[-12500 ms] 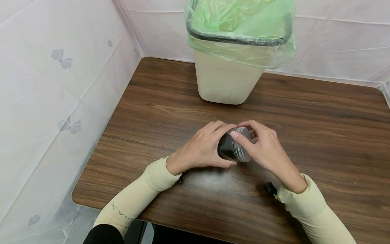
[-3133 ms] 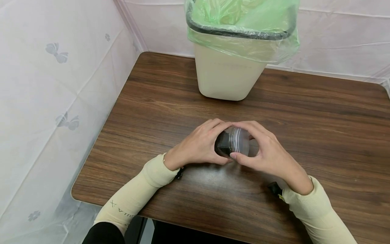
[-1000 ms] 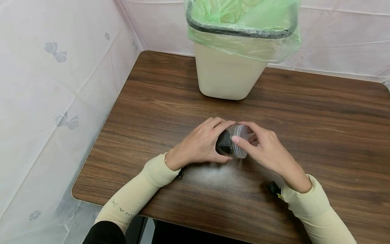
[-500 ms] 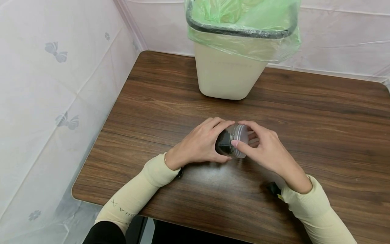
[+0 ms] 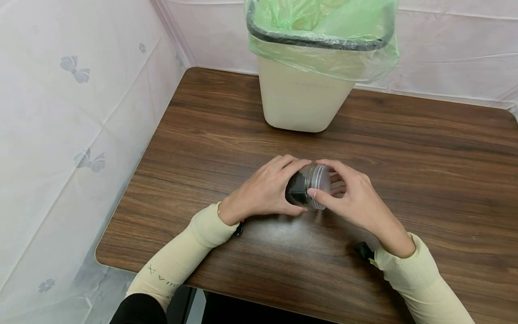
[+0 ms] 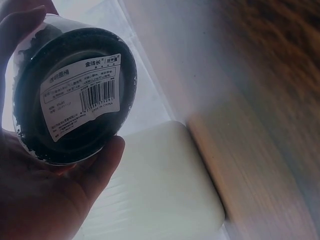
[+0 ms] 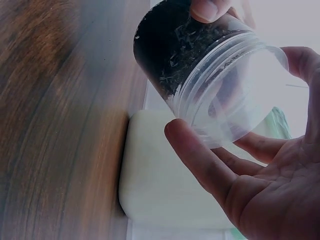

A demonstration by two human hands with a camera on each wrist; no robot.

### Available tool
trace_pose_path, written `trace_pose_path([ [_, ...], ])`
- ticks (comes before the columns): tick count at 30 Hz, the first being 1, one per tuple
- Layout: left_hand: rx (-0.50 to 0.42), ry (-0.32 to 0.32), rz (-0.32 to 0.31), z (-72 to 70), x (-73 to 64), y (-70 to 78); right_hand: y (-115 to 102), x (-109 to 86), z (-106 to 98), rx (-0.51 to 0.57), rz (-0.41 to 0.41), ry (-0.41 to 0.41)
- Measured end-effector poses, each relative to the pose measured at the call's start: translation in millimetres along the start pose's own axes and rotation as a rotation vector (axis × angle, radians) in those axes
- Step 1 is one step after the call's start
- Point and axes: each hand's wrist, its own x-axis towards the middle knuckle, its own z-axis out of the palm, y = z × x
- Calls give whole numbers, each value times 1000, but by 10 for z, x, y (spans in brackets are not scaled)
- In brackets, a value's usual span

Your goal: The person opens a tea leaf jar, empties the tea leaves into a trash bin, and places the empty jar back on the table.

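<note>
A clear plastic jar (image 5: pixel 296 189) with dark, flaky contents is tipped on its side above the table, its translucent screw lid (image 5: pixel 322 182) facing right. My left hand (image 5: pixel 267 191) grips the jar's body, thumb on the near side and fingers on the far side. With thumb and fingers spread across the rim, my right hand (image 5: pixel 352 195) holds the lid, its palm apart from the lid's top. The left wrist view shows the jar's dark base with a white barcode label (image 6: pixel 82 97). Dark flakes cling inside the jar's wall (image 7: pixel 182 45) in the right wrist view.
A cream waste bin (image 5: pixel 301 101) with a dark rim ring and a green bag liner (image 5: pixel 323 58) stands at the back of the brown wood-grain table (image 5: pixel 425 180). White plastic sheeting (image 5: pixel 93 121) hangs along the left and back sides.
My right thumb was low on the lid about three seconds ago, then higher a second ago, and has since slid slightly down the rim. The left hand keeps its grip on the jar; the bin has not moved.
</note>
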Motion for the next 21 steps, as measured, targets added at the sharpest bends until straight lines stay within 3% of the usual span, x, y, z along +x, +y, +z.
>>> trace_pose_path([
  [10, -7, -3, -9, -8, 4, 9, 21, -18, 5, 19, -25, 10],
  [17, -42, -17, -34, -19, -2, -6, 45, -29, 10, 22, -117, 43],
  [21, -44, -23, -43, -24, -6, -15, 43, -28, 8, 30, -128, 49],
])
